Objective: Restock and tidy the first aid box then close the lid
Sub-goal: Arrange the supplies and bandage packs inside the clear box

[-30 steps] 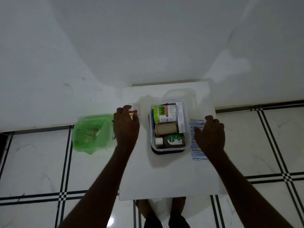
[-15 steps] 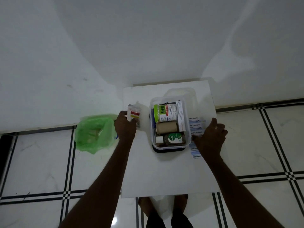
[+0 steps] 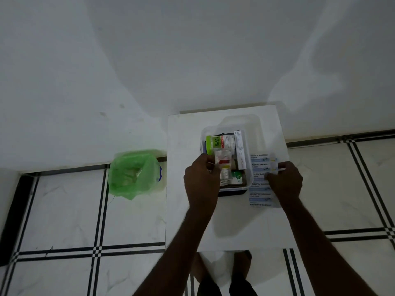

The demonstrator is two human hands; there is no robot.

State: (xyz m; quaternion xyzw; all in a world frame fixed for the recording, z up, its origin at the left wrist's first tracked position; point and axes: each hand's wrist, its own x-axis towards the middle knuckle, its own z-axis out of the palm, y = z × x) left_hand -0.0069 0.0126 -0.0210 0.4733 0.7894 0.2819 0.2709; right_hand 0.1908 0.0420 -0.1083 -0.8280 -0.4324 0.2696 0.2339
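A clear plastic first aid box sits open on a small white table. Inside lie a green-labelled carton, a long white box and a green-labelled bottle, partly hidden. My left hand holds a small clear packet with red and yellow labels over the box. My right hand pinches the strip of antiseptic bandages that lies on the table to the right of the box. The clear lid stands behind the box.
A bin lined with a green bag stands on the tiled floor left of the table. A white wall rises just behind the table. My feet show under the table's near edge.
My left hand picked the labelled packet up from the table left of the box and carried it right, over the box. My right hand closed on the bandage strip.
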